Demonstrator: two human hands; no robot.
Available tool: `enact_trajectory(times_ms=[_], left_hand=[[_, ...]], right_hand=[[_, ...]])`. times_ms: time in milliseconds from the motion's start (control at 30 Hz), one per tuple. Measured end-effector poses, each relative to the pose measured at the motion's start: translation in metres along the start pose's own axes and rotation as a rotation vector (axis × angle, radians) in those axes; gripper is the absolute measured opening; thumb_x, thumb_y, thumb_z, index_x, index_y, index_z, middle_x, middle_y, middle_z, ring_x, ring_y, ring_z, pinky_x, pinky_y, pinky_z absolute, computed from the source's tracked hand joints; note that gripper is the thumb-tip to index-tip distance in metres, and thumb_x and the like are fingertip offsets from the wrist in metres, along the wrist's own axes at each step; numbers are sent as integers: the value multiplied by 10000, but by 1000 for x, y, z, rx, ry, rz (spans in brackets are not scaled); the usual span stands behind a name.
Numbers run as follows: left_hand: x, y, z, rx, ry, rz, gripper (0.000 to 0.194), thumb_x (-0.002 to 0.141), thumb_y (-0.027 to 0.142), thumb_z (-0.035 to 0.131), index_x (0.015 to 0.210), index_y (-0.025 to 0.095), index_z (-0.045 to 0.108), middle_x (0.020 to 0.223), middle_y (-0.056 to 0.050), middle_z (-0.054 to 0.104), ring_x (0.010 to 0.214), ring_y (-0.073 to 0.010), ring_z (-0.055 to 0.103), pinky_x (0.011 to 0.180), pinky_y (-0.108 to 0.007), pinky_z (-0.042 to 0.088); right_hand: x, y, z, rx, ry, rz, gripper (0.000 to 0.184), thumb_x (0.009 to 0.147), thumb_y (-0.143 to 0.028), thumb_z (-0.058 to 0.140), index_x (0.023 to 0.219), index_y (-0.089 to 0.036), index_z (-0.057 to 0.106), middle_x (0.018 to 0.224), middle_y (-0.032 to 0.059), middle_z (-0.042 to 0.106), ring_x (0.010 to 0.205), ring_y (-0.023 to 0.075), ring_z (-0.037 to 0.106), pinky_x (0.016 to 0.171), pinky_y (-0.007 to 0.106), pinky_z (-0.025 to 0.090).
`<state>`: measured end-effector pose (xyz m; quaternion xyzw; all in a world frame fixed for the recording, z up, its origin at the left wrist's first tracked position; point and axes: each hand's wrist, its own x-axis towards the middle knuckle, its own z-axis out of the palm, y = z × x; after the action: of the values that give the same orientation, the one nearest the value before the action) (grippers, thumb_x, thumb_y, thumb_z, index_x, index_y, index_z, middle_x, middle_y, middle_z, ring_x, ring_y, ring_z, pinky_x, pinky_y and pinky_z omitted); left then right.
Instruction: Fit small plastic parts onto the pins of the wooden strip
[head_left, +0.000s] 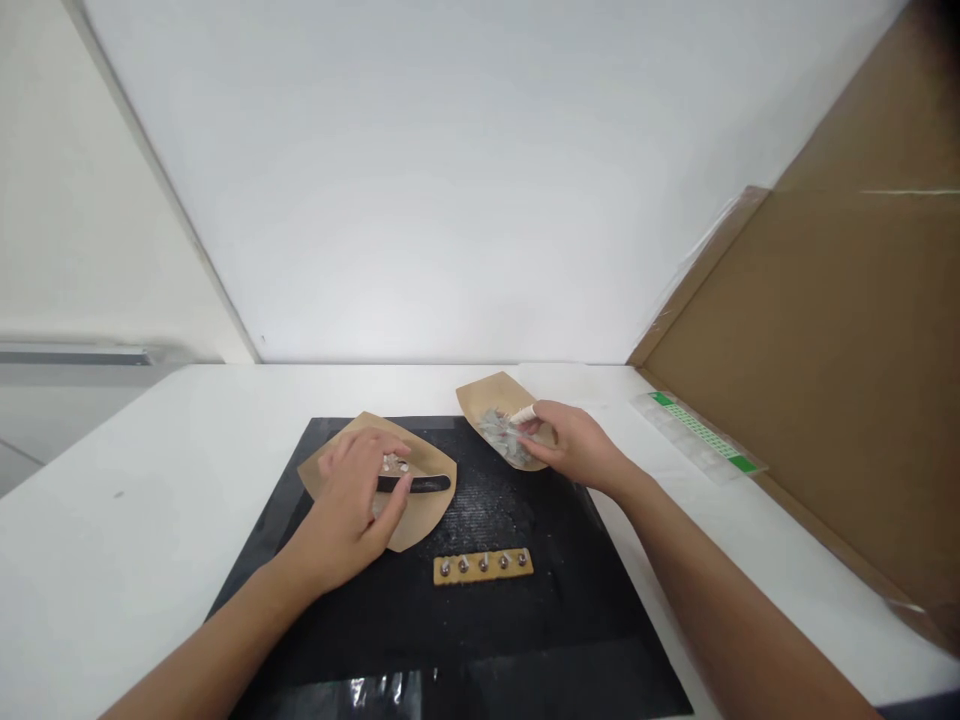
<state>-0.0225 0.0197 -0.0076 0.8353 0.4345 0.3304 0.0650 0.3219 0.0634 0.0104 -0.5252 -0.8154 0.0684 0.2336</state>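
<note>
My left hand (351,505) rests on a brown paper tray (427,515) at the left of the black mat (480,620). Its fingers curl around a thin black tool (427,484) lying beside small metal parts (393,463). My right hand (574,445) reaches into a second brown paper tray (480,395) that holds a heap of small grey metal pieces (499,430). Its fingers pinch something small and pale (523,412) above that heap. A small wooden strip (484,566) with several metal studs in a row lies on the mat in front of both hands.
The mat lies on a white table (112,540) against a white wall. A clear plastic strip with green labels (697,435) lies at the right. A brown cardboard panel (840,380) leans along the table's right side. Shiny plastic film (390,688) lies at the mat's near edge.
</note>
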Motion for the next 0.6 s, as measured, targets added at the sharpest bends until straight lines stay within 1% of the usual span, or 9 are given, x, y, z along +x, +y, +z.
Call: enact_trajectory(times_ms=[100,167,200,267,333,400,500,600], left_hand=[[0,5,-3,-29,43,-17,202,1042,298,496,1237,259,531,1204,-89,645,1166,-317,547,996,-505,368],[-1,10,-4,-59,76,-5,223,1052,289,486,1269,271,534,1183,-73,667,1133,-301,570,1003,-499,374],[-1,12,-5,-77,85,15,241,1052,283,488,1288,277,536,1173,-68,677,1121,-296,577,1002,-495,381],[-2,15,-4,-109,91,71,279,1045,274,508,1321,293,543,1160,-63,695,1111,-294,582,991,-488,398],[-3,17,-3,-143,91,112,298,1034,264,538,1328,302,562,1164,-64,706,1122,-296,582,992,-487,409],[-3,19,0,-179,95,122,289,1023,256,569,1308,301,592,1168,-65,713,1123,-291,592,997,-489,417],[-3,20,3,-241,90,105,255,1006,261,615,1258,290,637,1147,-65,727,1090,-276,625,1015,-498,426],[-2,23,6,-297,88,98,220,989,269,649,1208,289,667,1096,-47,746,1044,-258,653,1050,-517,411]], right_hand=[[-1,-14,-2,107,50,-3,65,898,-274,693,920,-213,692,869,16,747,728,166,661,653,267,474],[-2,-28,-1,202,68,-21,60,900,-269,692,898,-209,699,799,1,724,631,137,603,586,253,448],[-3,-37,1,243,75,-38,68,907,-276,694,904,-208,702,790,-2,713,611,128,580,576,252,446],[-5,-56,7,278,86,-102,89,922,-299,701,913,-210,707,787,-2,692,606,123,556,596,265,455],[-8,-74,13,316,104,-153,102,937,-307,698,897,-213,703,726,-9,647,597,125,541,578,268,441],[-10,-88,18,346,81,-158,93,941,-292,695,885,-218,692,734,-11,645,594,120,539,559,259,429],[-13,-101,22,364,52,-155,58,946,-278,686,931,-223,694,750,-14,640,597,118,543,561,257,432],[-15,-104,25,383,27,-200,57,968,-276,662,950,-229,688,757,-8,631,647,134,572,580,261,446]])
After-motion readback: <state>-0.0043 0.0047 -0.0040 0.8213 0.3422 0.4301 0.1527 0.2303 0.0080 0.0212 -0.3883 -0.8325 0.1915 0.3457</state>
